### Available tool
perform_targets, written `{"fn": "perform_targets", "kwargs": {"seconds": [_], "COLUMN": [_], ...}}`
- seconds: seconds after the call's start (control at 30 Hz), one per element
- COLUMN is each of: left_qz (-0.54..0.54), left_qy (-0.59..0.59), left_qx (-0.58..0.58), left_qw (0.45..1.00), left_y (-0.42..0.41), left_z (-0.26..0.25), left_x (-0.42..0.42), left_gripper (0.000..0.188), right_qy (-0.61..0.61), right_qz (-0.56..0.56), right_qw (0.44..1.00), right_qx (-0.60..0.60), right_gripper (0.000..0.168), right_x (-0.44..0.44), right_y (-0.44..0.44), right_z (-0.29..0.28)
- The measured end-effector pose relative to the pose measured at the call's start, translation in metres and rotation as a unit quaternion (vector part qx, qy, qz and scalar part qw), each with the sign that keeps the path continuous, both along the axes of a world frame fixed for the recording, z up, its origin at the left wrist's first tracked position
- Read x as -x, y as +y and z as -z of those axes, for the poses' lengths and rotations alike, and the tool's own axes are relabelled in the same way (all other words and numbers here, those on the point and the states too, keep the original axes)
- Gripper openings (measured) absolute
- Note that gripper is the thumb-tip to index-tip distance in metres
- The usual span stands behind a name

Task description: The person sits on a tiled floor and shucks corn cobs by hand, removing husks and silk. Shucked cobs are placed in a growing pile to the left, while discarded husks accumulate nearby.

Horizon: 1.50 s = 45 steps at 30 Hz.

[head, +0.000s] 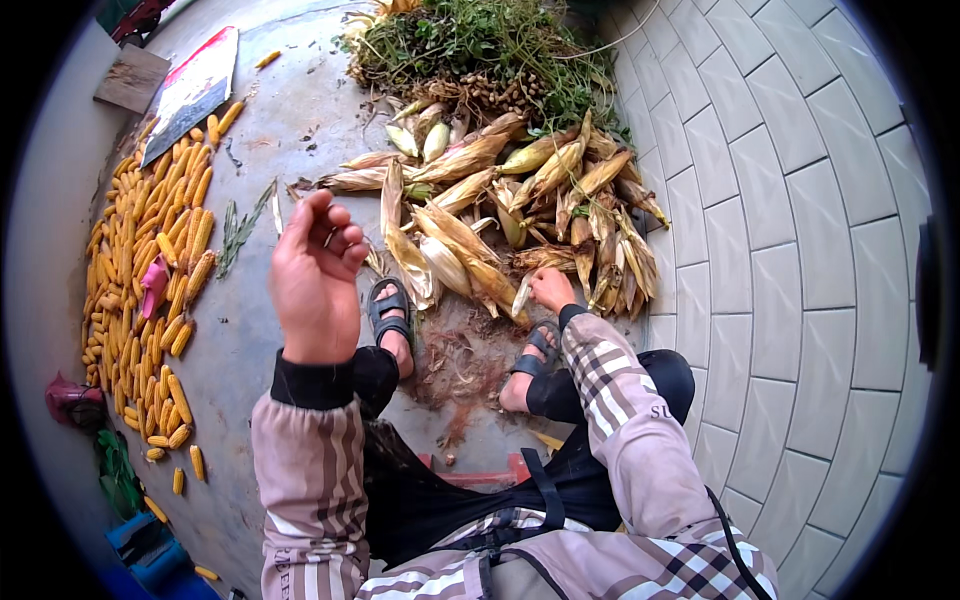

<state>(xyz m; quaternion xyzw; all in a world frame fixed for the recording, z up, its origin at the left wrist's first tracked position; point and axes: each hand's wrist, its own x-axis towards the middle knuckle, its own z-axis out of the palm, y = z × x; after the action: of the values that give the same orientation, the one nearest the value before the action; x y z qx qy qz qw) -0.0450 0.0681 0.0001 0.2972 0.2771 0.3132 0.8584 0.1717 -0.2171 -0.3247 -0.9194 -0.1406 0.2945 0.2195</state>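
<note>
My left hand point(319, 277) is raised over the concrete floor, palm partly showing. Its fingers are loosely curled and hold nothing. Low by the right sandal, my right hand point(553, 289) has its fingers closed on a pale corn husk point(522, 297); whether an ear is inside I cannot tell. Just beyond both hands lies a heap of corn ears in dry husks point(457, 184). One long husked ear point(469, 259) points toward my feet, beside a whitish one point(444, 266).
Husked yellow corn cobs point(142, 277) spread along the left, with a pink object point(154, 285) on them. Uprooted peanut plants point(480, 60) lie behind the heap. A tiled wall point(772, 262) rises at right. Corn silk point(457, 360) litters the floor between my sandals point(390, 311).
</note>
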Motion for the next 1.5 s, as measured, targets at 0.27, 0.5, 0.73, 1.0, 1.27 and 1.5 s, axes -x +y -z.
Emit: {"fn": "perform_targets", "kwargs": {"seconds": [0.27, 0.5, 0.73, 1.0, 1.27, 1.5], "left_qz": [0.006, 0.022, 0.058, 0.275, 0.243, 0.387], "left_qy": [0.017, 0.017, 0.028, 0.069, 0.039, 0.048], "left_qx": [0.002, 0.006, -0.034, -0.687, -0.649, -0.42], "left_qw": [1.0, 1.0, 0.997, 0.669, 0.72, 0.819], "left_y": [0.006, 0.01, 0.008, -0.059, -0.084, -0.079], "left_z": [-0.026, -0.027, -0.016, -0.013, -0.024, -0.024], "left_x": [0.01, 0.007, 0.003, -0.025, -0.041, -0.062], "left_gripper": [0.021, 0.022, 0.02, 0.068, 0.049, 0.038], "right_qy": [-0.02, -0.01, 0.462, 0.552, 0.122, 0.28], "right_qz": [-0.079, -0.071, 0.094, 0.053, -0.211, -0.01], "right_qw": [0.993, 0.994, 0.865, 0.713, 0.908, 0.692], "right_qx": [0.089, 0.079, -0.17, -0.43, -0.341, -0.665], "right_gripper": [0.066, 0.061, 0.039, 0.039, 0.033, 0.029], "right_x": [0.056, 0.062, 0.046, 0.04, 0.041, 0.05], "right_y": [0.047, 0.042, 0.06, 0.06, 0.049, 0.057], "right_z": [0.029, 0.028, -0.054, -0.246, -0.304, -0.332]}}
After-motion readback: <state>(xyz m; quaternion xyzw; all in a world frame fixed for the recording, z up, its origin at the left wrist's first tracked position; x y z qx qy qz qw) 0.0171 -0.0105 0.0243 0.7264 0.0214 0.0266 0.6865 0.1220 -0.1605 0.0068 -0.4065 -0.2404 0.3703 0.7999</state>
